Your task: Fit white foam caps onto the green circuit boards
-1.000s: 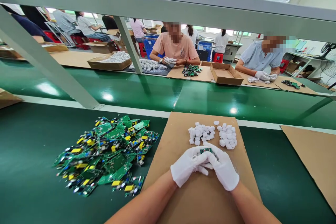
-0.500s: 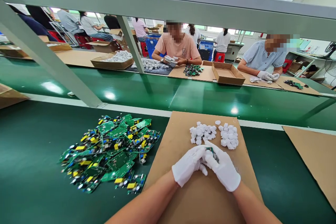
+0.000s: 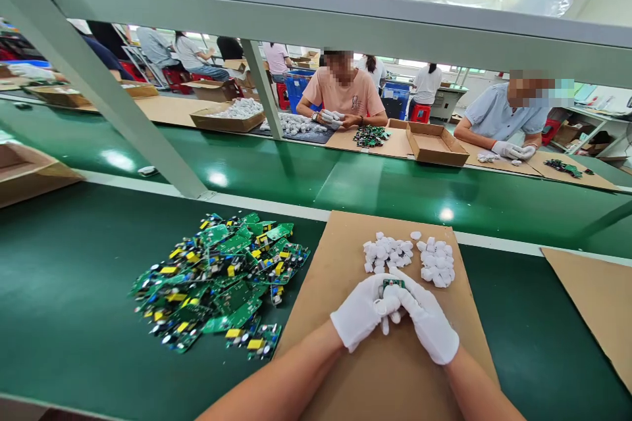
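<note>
My left hand (image 3: 361,310) and my right hand (image 3: 425,316), both in white gloves, meet over a cardboard sheet (image 3: 375,381). Between them they grip a small green circuit board (image 3: 394,284), mostly covered by the fingers. Just beyond the hands lie two groups of small white pieces, a looser left pile (image 3: 388,251) and a tighter right pile (image 3: 437,262). One single white piece (image 3: 415,235) rests apart behind them. To the left of the cardboard a large heap of green circuit boards (image 3: 222,283) with yellow, blue and black components covers part of the dark green bench.
A metal frame post (image 3: 123,99) and crossbar (image 3: 316,16) stand in front of me. Past a shiny green conveyor surface (image 3: 355,181), two co-workers (image 3: 345,95) (image 3: 508,115) sit with gloved hands. An open cardboard box (image 3: 437,143) stands between them; another box (image 3: 34,171) is at far left.
The view has shifted slightly, so the scene sits a little further right. My fingers have moved around the circuit board, and more of its green face now shows between my hands.
</note>
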Demonstrator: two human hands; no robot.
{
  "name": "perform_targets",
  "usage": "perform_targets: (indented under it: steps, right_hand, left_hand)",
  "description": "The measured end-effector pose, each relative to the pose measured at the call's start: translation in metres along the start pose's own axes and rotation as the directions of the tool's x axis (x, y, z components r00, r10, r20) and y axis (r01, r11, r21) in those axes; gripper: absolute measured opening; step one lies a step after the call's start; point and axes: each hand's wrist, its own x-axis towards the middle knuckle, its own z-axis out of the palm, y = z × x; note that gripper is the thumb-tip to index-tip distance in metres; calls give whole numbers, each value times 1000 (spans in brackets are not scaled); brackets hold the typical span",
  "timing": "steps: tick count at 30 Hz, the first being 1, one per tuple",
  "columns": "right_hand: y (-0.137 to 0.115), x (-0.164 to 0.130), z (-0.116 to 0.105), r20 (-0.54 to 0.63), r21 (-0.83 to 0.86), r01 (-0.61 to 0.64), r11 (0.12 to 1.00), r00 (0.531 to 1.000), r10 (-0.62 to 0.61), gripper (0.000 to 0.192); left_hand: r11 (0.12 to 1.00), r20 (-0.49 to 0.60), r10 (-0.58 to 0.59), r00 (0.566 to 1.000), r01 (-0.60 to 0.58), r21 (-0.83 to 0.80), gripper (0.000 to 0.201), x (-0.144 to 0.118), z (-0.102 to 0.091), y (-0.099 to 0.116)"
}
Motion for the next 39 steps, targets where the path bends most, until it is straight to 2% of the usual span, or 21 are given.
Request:
perform_targets:
  steps: [5,7,11,15,19,21,23,25,27,29,31,33,34,35,37,39]
  right_hand:
    - [2,2,-2,-31,66,48,997,998,-46,51]
    - [1,1,-1,-33,44,65,997,997,-64,51]
    - [2,0,3,-84,-77,51,996,995,-57,50]
    - [3,1,2,-29,61,85,995,996,-83,48]
    - [-4,-1,1,-60,-15,79,997,995,-80,42]
    - [-6,-2,-2,-24,28,78,997,997,-77,44]
    - [-4,-3,-6,-26,108,102,989,995,-100,49]
    - [1,0,-10,-103,76,123,990,988,-114,52]
    - [9,4,-12,-173,-87,82,993,980,-96,55]
    - [15,11,-11,-189,-306,51,951,975,-113,56]
    - [18,16,-8,-145,-499,100,861,970,-197,53]
    - [18,18,-4,-65,-630,172,757,960,-272,49]
    - [18,17,-2,-24,-671,200,714,957,-291,47]
    - [19,16,-1,9,-698,219,681,955,-297,43]
    - [22,15,0,61,-720,261,643,947,-316,30]
    - [31,17,-1,63,-724,291,625,931,-361,18]
  left_hand:
    - [974,83,-101,991,115,-196,33,-1,-1,7]
    - [968,94,-92,991,111,-224,33,0,-1,6]
    - [990,77,-37,996,47,-132,33,1,-2,1]
    - [995,76,-42,996,49,-87,27,0,-5,-1]
    - [998,88,-30,996,35,-57,30,-1,-4,4]
    - [1000,80,10,997,-10,-5,33,-2,-3,8]
    - [999,44,39,998,-39,-3,32,-3,-3,14]
    - [996,-60,65,996,-68,-55,31,-5,-5,19]
    - [986,-190,105,976,-127,-111,31,-6,-10,25]
    - [974,-280,147,949,-189,-128,34,-3,-18,31]
    - [978,-324,179,929,-205,-47,40,6,-31,38]
    - [968,-375,224,900,-161,194,50,21,-45,46]
    - [929,-410,260,874,-112,352,57,30,-52,51]
    - [852,-436,294,850,-26,523,62,40,-59,56]
    - [782,-467,311,828,57,621,61,61,-74,65]
    - [711,-495,316,810,143,688,52,80,-89,73]
